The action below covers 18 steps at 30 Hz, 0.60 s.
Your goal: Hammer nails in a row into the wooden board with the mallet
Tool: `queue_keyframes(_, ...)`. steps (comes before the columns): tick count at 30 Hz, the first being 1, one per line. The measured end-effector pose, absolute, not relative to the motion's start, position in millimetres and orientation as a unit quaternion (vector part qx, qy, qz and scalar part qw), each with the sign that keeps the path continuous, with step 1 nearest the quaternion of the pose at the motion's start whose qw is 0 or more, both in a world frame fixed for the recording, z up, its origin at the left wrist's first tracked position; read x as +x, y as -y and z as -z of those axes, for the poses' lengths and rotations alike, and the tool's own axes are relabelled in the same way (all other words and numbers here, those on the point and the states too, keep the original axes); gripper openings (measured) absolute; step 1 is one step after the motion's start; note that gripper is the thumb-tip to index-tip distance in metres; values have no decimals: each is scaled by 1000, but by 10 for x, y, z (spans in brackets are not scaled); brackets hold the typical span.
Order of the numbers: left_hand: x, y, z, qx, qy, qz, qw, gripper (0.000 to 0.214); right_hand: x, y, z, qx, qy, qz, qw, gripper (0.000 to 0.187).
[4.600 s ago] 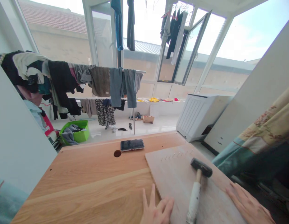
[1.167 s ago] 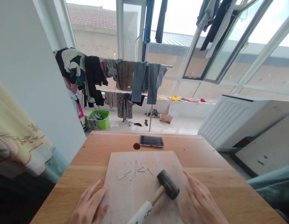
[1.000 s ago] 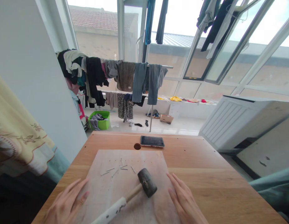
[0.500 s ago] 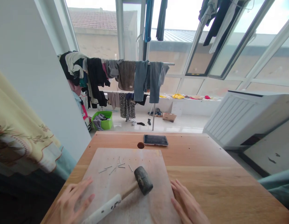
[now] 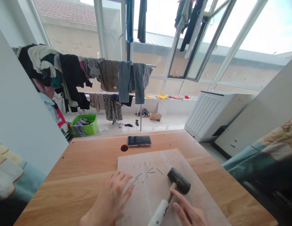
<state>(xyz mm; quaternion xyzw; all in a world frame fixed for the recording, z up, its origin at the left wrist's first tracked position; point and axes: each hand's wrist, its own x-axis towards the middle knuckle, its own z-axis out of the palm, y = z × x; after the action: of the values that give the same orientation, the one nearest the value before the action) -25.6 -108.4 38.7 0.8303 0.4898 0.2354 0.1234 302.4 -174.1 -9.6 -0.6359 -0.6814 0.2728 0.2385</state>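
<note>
"While the right hand (image 5: 189,208) lies over the handle of the mallet (image 5: 179,181), what are its fingers doing?"

"Index finger extended, tip at the bare wooden neck; thumb nearby. Cannot tell whether they grasp it or only rest there. The other fingers are partly hidden."

"Left hand?"

"Left hand (image 5: 115,193): released, fingers loosely bent, at the left edge of the board (image 5: 146,208). Contact with the board unclear."

"Position of the mallet?"

"Lying slantwise on the board, dark head farther out and to the right, white-covered handle running back toward the person. Loose nails (image 5: 151,172) lie on the board left of the head, several crossing, one apart; a row of small dark dots lies beyond."

"Farther?"

"Table (image 5: 73,185) beneath; at its far end, a round hole (image 5: 124,148) and, just right of it, a phone (image 5: 139,140). Then the floor: green tub (image 5: 90,129) with clothes, left. Behind, a loaded drying rack (image 5: 150,66). Last, windows, one open."
</note>
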Motion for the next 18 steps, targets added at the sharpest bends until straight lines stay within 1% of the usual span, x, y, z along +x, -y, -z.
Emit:
queue_keyframes(2,17,841,-423,832,-491,-220,136,18,2800,1661,62,-624,668,-329,237,57)
queue_keyframes(4,277,611,-435,823,-513,-198,141,22,2646,1601,55,-644,624,-348,275,58)
queue_keyframes(8,664,319,-448,812,-556,-108,144,21,2558,1636,98,-661,567,-348,346,43)
queue_keyframes(10,777,272,-463,813,-559,-65,148,22,2622,1691,98,-653,517,-381,401,38)
queue_keyframes(13,856,266,-489,819,-552,-36,154,28,2869,1709,45,-617,428,-445,487,35)
queue_keyframes(14,864,266,-497,821,-549,-32,155,29,2989,1689,27,-614,415,-445,503,38)
queue_keyframes(16,864,258,-506,825,-542,-25,157,29,3268,1624,11,-649,396,-388,522,53)
queue_keyframes(18,856,235,-506,829,-536,-18,157,29,3550,1554,35,-714,407,-316,475,69)
